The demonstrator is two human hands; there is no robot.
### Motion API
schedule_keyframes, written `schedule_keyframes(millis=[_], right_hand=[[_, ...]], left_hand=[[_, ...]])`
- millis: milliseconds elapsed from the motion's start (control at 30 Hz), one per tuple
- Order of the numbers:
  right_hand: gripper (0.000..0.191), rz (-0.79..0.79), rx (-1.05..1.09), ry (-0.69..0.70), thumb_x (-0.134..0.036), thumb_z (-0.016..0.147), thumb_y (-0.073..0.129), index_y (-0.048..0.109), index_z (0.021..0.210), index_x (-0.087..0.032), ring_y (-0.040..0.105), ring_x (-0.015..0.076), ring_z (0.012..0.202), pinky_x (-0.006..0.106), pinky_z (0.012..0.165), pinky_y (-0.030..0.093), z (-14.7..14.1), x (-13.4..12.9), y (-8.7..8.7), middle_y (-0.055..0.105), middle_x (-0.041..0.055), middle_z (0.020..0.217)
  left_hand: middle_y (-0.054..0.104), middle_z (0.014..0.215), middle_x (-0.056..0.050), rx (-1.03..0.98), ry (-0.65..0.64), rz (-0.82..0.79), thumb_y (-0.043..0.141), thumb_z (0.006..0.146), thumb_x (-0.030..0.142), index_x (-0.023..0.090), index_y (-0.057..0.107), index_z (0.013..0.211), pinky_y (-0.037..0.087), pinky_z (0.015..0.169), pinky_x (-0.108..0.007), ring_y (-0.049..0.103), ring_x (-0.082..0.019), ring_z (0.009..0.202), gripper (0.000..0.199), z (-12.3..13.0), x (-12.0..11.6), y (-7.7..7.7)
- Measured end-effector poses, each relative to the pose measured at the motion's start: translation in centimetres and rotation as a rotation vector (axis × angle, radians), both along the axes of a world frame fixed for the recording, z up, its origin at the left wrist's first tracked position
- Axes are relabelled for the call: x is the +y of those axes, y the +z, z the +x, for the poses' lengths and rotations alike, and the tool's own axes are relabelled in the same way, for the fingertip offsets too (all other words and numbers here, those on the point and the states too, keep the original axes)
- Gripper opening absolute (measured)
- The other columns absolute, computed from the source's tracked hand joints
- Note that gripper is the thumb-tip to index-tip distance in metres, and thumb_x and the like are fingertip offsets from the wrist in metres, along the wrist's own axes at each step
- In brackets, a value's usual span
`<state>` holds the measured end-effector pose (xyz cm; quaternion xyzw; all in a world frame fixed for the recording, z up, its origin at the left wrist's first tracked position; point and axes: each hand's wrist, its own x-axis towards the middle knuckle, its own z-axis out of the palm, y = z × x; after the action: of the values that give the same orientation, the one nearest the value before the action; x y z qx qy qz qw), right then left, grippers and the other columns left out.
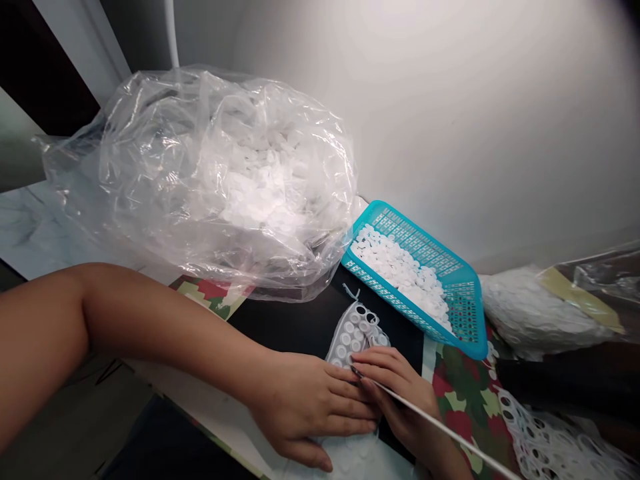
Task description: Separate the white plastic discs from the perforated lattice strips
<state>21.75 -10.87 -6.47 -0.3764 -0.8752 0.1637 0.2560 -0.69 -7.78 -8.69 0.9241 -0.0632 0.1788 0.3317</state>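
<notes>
My left hand (313, 403) lies flat on a greyish translucent sheet (345, 343) with rows of round white pieces, its fingers stretched out together. Close beside its fingertips, my right hand (405, 397) is closed round a thin tool (365, 379) with a dark tip, over the same sheet. From the tool a thin white line (450, 432), a cord or a rod, runs to the lower right. Dark round holes show at the sheet's far end. My hands hide much of its middle.
A large clear plastic bag (165, 180) of small white pieces stands at the back left. Behind my right hand sits a blue basket (473, 287) holding small white rings. At right lie a filled bag (540, 307) and perforated white sheets (545, 433). A black mat (280, 323) covers part of the table.
</notes>
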Motion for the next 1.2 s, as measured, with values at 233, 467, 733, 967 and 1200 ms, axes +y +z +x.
schedule_keyframes(millis=[233, 467, 733, 967, 1200], right_hand=[[0.033, 0.317, -0.172, 0.069, -0.016, 0.092, 0.050, 0.059, 0.124, -0.020, 0.065, 0.0216, 0.104, 0.037, 0.084, 0.053, -0.1, -0.1, -0.1, 0.070, 0.0078, 0.113], [0.036, 0.326, -0.124, -0.087, -0.009, 0.089, 0.051, 0.059, 0.123, -0.021, 0.064, 0.0223, 0.100, 0.040, 0.087, 0.047, -0.1, -0.2, -0.7, 0.071, 0.0051, 0.110], [0.024, 0.082, 0.008, -0.093, -0.009, 0.087, 0.053, 0.065, 0.105, -0.019, 0.063, 0.0211, 0.100, 0.036, 0.082, 0.055, 0.5, -0.9, 0.7, 0.070, 0.0077, 0.101], [0.025, 0.042, -0.059, -0.058, -0.012, 0.088, 0.053, 0.062, 0.110, -0.020, 0.061, 0.0204, 0.107, 0.035, 0.088, 0.055, 2.3, -1.7, -0.3, 0.070, 0.0063, 0.108], [0.023, 0.022, -0.074, -0.039, -0.014, 0.091, 0.051, 0.062, 0.110, -0.020, 0.059, 0.0196, 0.112, 0.034, 0.089, 0.055, 2.0, -1.7, 0.0, 0.069, 0.0057, 0.110]], left_hand=[[0.049, 0.136, -0.019, -0.041, 0.029, 0.056, 0.043, 0.089, 0.034, -0.002, 0.037, 0.139, 0.023, 0.117, -0.034, 0.042, -0.027, 0.132, 0.062, 0.1, 0.0, 0.3], [0.040, 0.142, -0.022, -0.051, 0.017, 0.110, 0.036, 0.093, 0.034, -0.009, 0.038, 0.136, 0.015, 0.119, -0.033, 0.032, -0.028, 0.137, 0.061, 0.0, 0.0, 0.3], [0.035, 0.146, -0.019, -0.037, 0.026, 0.128, 0.037, 0.092, 0.036, -0.007, 0.034, 0.139, 0.012, 0.119, -0.032, 0.024, -0.025, 0.140, 0.064, -0.1, -0.1, -0.2], [0.036, 0.146, -0.018, -0.015, 0.045, 0.176, 0.039, 0.091, 0.037, -0.005, 0.035, 0.139, 0.013, 0.119, -0.032, 0.026, -0.026, 0.140, 0.064, -0.2, -0.1, 0.2], [0.040, 0.144, -0.016, -0.005, 0.066, 0.302, 0.038, 0.091, 0.040, -0.005, 0.042, 0.136, 0.018, 0.118, -0.035, 0.035, -0.031, 0.135, 0.063, -0.2, 0.0, 0.6]])
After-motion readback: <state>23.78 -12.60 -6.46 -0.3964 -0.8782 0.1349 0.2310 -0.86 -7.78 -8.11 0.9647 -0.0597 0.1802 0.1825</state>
